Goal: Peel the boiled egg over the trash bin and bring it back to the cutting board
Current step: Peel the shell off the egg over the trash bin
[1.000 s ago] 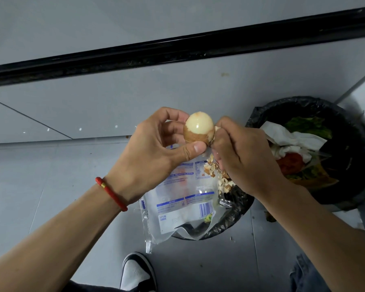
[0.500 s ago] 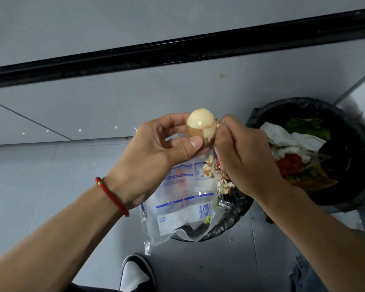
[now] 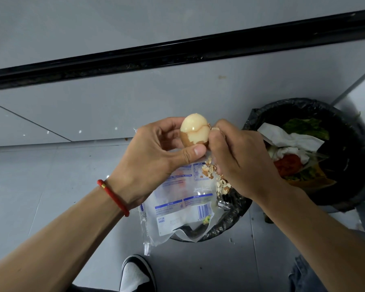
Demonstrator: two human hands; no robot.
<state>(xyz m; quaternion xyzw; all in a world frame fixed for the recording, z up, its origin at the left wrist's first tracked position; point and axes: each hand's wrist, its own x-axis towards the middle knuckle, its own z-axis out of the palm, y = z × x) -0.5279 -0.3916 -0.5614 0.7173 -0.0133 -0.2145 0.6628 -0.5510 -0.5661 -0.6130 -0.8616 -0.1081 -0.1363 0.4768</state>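
Egg [image 3: 195,130] sits just above the middle of the frame, upper part peeled and pale, brown shell left on its lower left. We hold it in our left hand [image 3: 156,157], whose fingers [image 3: 195,151] are clamped on it, the thumb pressed under its lower edge. Our right hand [image 3: 238,161] touches the egg's right side, its fingertips pinched together on a shell scrap [image 3: 215,129] at the egg's edge. A red cord [image 3: 112,197] rings the left wrist.

Directly below the hands lies a clear bag [image 3: 177,211] with blue print, draped over the near rim of a bin [image 3: 226,226] lined in black; shell bits [image 3: 211,173] lie scattered on the bag. A second bin [image 3: 350,157], also black-lined, stands at the right of the frame, holding white paper [image 3: 291,140], green leaves [image 3: 306,127] and something red [image 3: 287,165].

Grey floor [image 3: 30,186] fills the lower left, and a black strip [image 3: 177,51] crosses the upper frame on a slant. A shoe [image 3: 135,275] shows at the bottom centre.
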